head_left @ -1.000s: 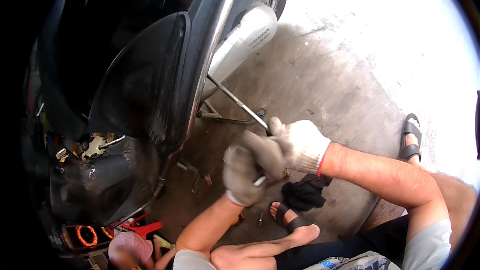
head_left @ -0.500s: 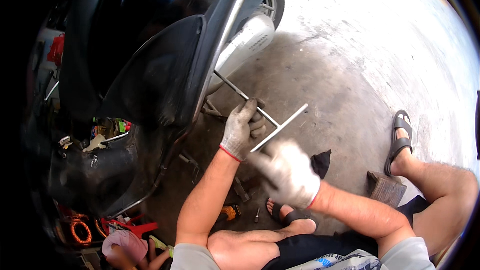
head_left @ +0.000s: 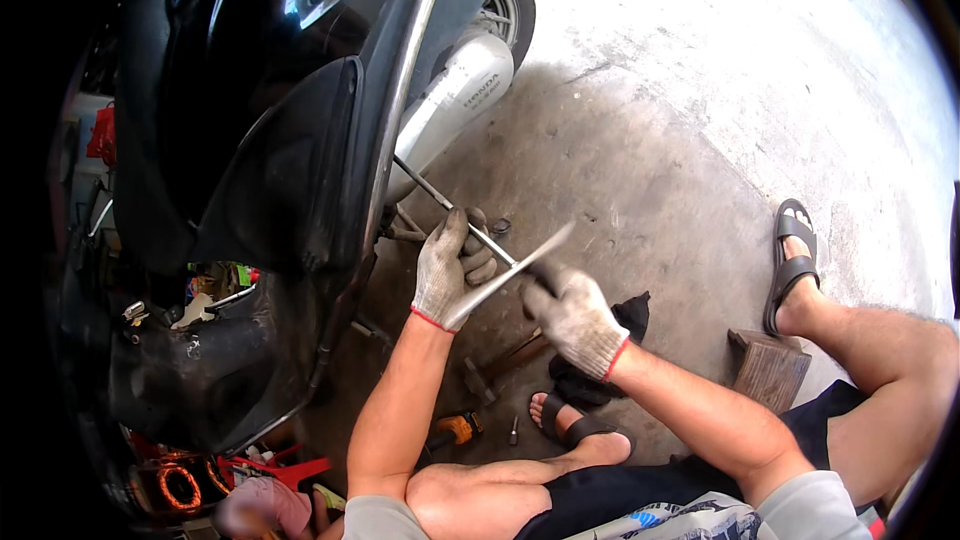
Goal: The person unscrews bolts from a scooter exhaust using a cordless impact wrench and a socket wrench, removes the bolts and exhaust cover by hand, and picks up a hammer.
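A T-handle wrench [head_left: 490,290] reaches from beneath the edge of a black scooter [head_left: 280,160], where its far end is hidden. My left hand [head_left: 452,265], in a greyish-white knit glove with a red cuff, is closed around the wrench's shaft. The crossbar is blurred by motion. Beside its right half is my right hand [head_left: 578,318], gloved the same way. The right fingers are loosely bent and look apart, not wrapped round the bar, though their tips are smeared.
A wheel [head_left: 512,10] and a white cover [head_left: 460,90] show at the scooter's far end. A black cloth [head_left: 585,380], a yellow-and-black power tool [head_left: 460,427] and a small socket [head_left: 514,431] lie near my foot. A wooden block [head_left: 770,368] stands to the right. Another person [head_left: 265,508] is lower left.
My right hand has swung from the crossbar's near end round to its right side. The crossbar has turned. My left hand stays on the shaft; the whole view has shifted slightly.
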Demonstrator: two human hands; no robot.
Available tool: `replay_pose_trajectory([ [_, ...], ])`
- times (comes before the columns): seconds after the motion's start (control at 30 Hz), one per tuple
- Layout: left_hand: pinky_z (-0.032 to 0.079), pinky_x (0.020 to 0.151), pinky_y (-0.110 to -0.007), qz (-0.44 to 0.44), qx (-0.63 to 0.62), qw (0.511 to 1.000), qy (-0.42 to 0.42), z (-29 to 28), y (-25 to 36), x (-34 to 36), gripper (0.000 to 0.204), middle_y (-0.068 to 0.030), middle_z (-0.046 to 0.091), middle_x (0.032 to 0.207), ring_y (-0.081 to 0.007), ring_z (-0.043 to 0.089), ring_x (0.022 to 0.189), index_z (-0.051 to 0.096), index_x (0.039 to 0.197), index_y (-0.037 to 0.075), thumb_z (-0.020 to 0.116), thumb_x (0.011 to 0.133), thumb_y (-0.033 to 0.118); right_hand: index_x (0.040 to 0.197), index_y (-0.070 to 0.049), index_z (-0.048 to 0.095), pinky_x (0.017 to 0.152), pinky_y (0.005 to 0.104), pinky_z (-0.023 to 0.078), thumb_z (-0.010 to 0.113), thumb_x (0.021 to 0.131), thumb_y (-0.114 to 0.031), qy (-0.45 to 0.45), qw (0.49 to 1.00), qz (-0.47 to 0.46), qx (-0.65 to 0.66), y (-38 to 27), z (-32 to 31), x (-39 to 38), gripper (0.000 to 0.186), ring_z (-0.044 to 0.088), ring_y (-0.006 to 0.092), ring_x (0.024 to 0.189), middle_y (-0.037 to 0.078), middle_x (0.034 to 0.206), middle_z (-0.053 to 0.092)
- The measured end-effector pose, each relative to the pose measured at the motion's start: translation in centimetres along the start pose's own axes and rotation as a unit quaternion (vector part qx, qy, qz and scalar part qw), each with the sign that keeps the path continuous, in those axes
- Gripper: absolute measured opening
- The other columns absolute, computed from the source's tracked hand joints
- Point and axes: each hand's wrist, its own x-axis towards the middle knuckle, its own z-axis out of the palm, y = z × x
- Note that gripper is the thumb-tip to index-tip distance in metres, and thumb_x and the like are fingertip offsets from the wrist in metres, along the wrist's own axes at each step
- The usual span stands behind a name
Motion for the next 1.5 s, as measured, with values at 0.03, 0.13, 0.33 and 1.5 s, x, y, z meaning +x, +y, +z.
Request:
replay_pose_trajectory([
  [0.03,0.024,0.044,-0.021,0.0,0.002,1.0,0.018,-0.2,-0.1,-0.3,0.029,0.0042,0.04,0.068,-0.0042,0.028,0.049,0.06,0.1,0.005,0.052,0.105,0.033,0.125,0.003,0.056,0.071,0.0449,0.055,0.058,0.088,-0.01,0.056,0.998,0.012,-0.006,-2.0,-0.6,-0.1,0.039,0.066,0.0424,0.081,0.024,0.088,0.065],
  [0.13,0.023,0.045,-0.021,0.006,0.004,1.0,0.01,-0.7,0.0,-0.1,0.031,0.0045,0.04,0.068,-0.0044,0.027,0.049,0.06,0.1,0.005,0.052,0.105,0.034,0.123,0.001,0.057,0.071,0.0449,0.055,0.06,0.087,-0.008,0.057,0.962,-0.268,0.007,-2.7,1.7,-1.2,0.038,0.066,0.0433,0.082,0.023,0.089,0.066],
  [0.33,0.023,0.045,-0.022,0.019,-0.002,1.0,0.004,-0.3,0.3,0.0,0.033,0.0047,0.039,0.067,-0.0043,0.026,0.047,0.059,0.097,0.005,0.054,0.104,0.037,0.121,0.006,0.055,0.071,0.0489,0.055,0.06,0.086,-0.007,0.103,0.991,-0.067,0.048,-1.9,0.0,-0.5,0.037,0.066,0.0452,0.087,0.031,0.101,0.063],
  [1.5,0.025,0.045,-0.022,0.041,0.008,0.993,0.11,0.7,0.7,0.5,0.032,0.0023,0.047,0.071,-0.0046,0.029,0.047,0.06,0.098,0.005,0.052,0.105,0.036,0.125,0.004,0.056,0.068,0.0455,0.056,0.061,0.089,-0.015,-0.046,0.989,-0.024,-0.141,2.2,1.3,-1.7,0.041,0.066,0.0401,0.075,0.023,0.086,0.065],
])
